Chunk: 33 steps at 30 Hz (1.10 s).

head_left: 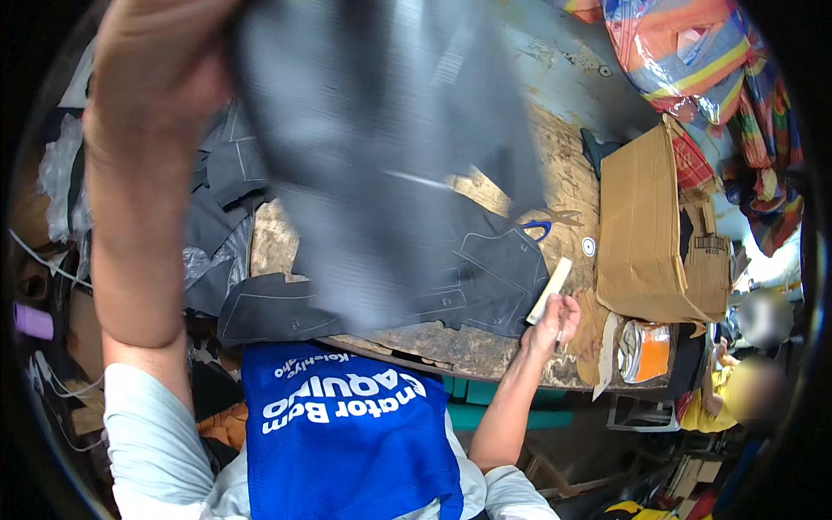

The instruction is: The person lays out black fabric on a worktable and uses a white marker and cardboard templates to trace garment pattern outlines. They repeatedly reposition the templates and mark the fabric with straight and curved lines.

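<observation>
The left hand (156, 61) lifts grey cloth (381, 156), gripped high at eleven o'clock. The right hand (555, 325) pinches a pen near the ruler (550, 290), at four o'clock on the counter (485, 347).

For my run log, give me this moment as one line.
left hand: lifts grey fabric piece | right hand: holds cream ruler and a pen-like tool | wooden worktable: dark cut pieces, scissors
</observation>
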### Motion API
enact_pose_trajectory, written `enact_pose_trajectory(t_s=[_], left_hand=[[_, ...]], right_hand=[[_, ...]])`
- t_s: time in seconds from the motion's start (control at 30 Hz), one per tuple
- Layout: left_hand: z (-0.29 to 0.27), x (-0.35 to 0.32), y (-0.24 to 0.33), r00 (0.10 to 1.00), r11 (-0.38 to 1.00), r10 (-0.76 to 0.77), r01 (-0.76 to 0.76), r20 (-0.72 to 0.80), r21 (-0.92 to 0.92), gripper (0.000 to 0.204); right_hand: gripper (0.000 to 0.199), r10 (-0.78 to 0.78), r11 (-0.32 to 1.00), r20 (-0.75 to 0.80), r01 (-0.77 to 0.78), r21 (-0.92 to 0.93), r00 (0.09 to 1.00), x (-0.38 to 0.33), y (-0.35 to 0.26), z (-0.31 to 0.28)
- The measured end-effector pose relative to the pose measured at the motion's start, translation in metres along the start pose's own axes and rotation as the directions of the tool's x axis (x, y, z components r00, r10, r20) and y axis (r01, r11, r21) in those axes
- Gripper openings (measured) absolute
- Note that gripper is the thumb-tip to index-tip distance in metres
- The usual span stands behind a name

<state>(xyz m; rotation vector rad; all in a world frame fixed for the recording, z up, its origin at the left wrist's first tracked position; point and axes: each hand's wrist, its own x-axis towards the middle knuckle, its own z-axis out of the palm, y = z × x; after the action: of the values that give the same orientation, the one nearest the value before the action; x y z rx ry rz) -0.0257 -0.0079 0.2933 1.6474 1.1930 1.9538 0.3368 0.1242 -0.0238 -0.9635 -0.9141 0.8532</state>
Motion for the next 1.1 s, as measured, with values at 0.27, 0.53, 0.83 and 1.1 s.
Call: enact_pose_trajectory(t_s=[0.27,0.53,0.83,1.1], left_hand=[[0.036,-0.181,-0.059,0.893,0.833,-0.35,0.435,-0.282,0.343,0.075],[-0.034,-0.299,-0.089,0.761,-0.079,-0.328,0.569,-0.56,0.819,0.09],[-0.078,-0.239,-0.053,0.656,0.385,-0.51,0.752,-0.556,0.534,0.064],[-0.054,-0.241,-0.091,0.815,0.353,-0.325,0.575,-0.48,0.738,0.055]], right_hand=[[0.025,0.198,0.976,-0.038,-0.2,-0.085,0.98,0.011,-0.036,-0.029],[0.027,0.388,0.904,0.469,-0.229,-0.36,0.794,-0.01,-0.029,0.024],[0.012,-0.083,0.846,0.306,0.229,-0.481,0.948,-0.022,-0.022,0.013],[0.01,-0.092,0.809,0.319,0.258,-0.528,0.943,-0.022,-0.01,0.002]])
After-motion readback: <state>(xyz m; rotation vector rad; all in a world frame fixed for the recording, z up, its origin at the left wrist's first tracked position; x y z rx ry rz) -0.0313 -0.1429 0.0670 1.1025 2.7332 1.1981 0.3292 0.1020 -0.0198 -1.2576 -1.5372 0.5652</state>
